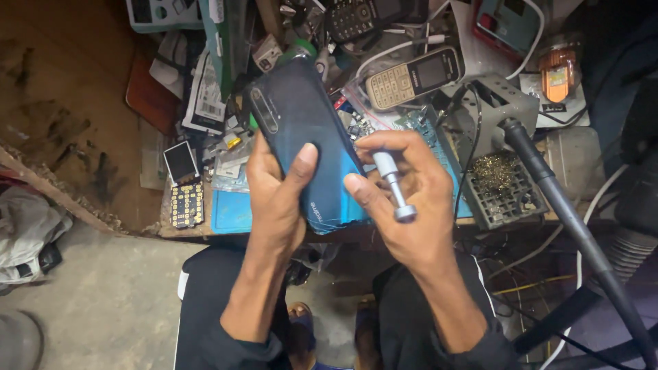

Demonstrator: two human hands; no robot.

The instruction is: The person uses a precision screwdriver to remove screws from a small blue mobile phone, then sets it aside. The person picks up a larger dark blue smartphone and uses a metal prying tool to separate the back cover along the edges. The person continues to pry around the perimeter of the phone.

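We hold the dark blue smartphone (301,147) back-up above the desk (226,209), our left hand (277,188) wrapped around its lower half with the thumb pressed flat on the back cover. Our right hand (404,199) is closed on a small silver screwdriver (392,183), fingers pinching the shaft and the round cap pointing back toward us; its tip meets the phone's right edge, though the exact contact is hidden by our fingers.

To do this well, we judge it best to keep the left thumb firm so the phone does not twist, and to guide the tool tip in line with the edge rather than levering hard — the back cover could crack.

Room is tight. Just beyond the phone lies a beige keypad phone (415,77) among cables and parts, and to the phone's right a tray of brass wool (504,181) and a thick black hose (569,219). Left of the phone a bare keypad board (185,202) sits near the desk's front edge — only the space toward our knees is free.
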